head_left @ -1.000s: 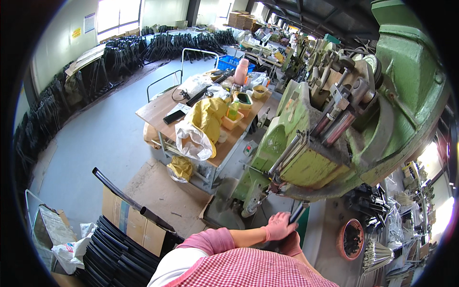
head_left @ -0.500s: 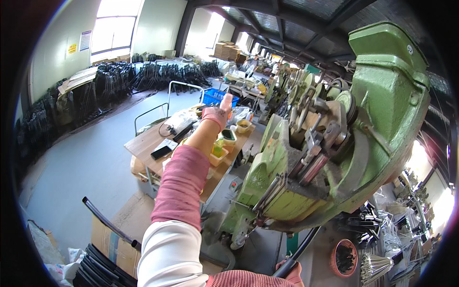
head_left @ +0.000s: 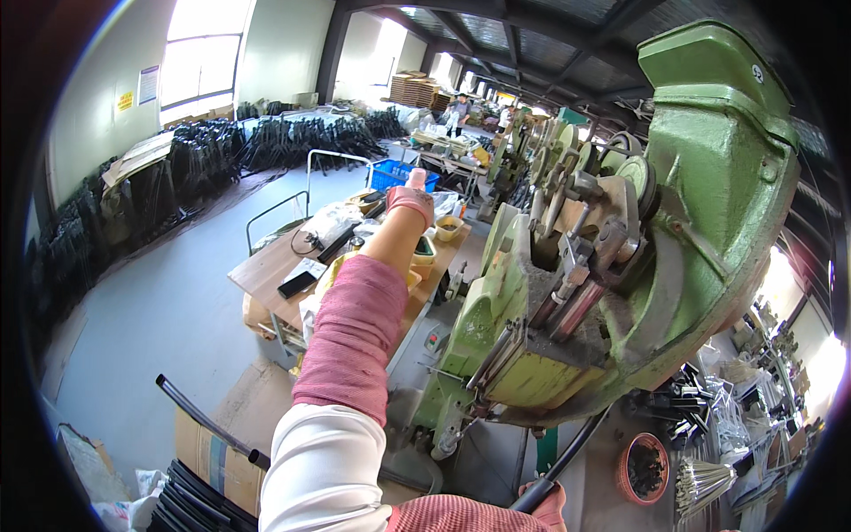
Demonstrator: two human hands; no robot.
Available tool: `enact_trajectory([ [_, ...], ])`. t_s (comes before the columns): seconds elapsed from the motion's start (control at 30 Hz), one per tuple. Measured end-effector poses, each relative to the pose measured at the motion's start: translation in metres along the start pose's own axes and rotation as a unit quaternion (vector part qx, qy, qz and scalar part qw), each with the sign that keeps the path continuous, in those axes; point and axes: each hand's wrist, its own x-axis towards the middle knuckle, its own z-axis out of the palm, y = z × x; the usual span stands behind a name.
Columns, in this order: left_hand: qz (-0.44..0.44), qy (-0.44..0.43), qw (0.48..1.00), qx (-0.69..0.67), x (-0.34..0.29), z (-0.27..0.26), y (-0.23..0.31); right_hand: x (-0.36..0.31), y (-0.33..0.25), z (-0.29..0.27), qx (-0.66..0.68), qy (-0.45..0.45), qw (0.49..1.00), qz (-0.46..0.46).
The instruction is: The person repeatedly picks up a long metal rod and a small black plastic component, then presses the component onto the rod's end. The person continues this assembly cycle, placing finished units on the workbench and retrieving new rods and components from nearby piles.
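My left arm, in a white sleeve and pink sleeve cover, stretches out over a wooden workbench (head_left: 257,277). The left hand (head_left: 411,202) wears a pink half-glove; its bare fingers point away, stretched out, and nothing shows in them, though their far side is hidden. At the lower edge my right hand (head_left: 551,507), partly hidden behind its pink sleeve, is closed round a long black tube (head_left: 578,450). That tube slants up to the underside of a large green machine (head_left: 532,355) with wheels and levers, standing right of my left arm.
The bench carries a phone (head_left: 297,284), yellow tubs (head_left: 449,228) and plastic bags. A blue crate (head_left: 390,175) sits beyond. Black tubes (head_left: 199,501) and cardboard (head_left: 239,470) lie lower left; a red basket (head_left: 642,468) and metal rods (head_left: 700,486) lower right.
My left forearm has shifted slightly right, covering more of the tubs, while its hand stays stretched over the bench. The right hand keeps its hold on the tube. The view has shifted slightly.
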Motion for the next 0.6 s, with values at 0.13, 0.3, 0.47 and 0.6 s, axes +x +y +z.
enact_trajectory([
  [0.13, 0.152, -0.171, 0.957, 0.179, -0.063, 0.062, -0.025, 0.019, 0.0, -0.011, -0.002, -0.037, 0.999, -0.004],
  [0.3, 0.527, -0.687, 0.463, -0.189, -0.28, 0.174, 0.052, 0.031, -0.01, -0.009, -0.059, 0.016, 0.997, -0.057],
  [0.47, 0.448, -0.219, 0.633, -0.592, -0.417, 0.233, 0.181, 0.025, -0.01, -0.002, -0.076, -0.039, 0.983, -0.163],
  [0.6, 0.188, -0.402, 0.388, -0.808, -0.413, 0.245, 0.265, 0.027, -0.007, -0.004, -0.139, -0.066, 0.946, -0.284],
])
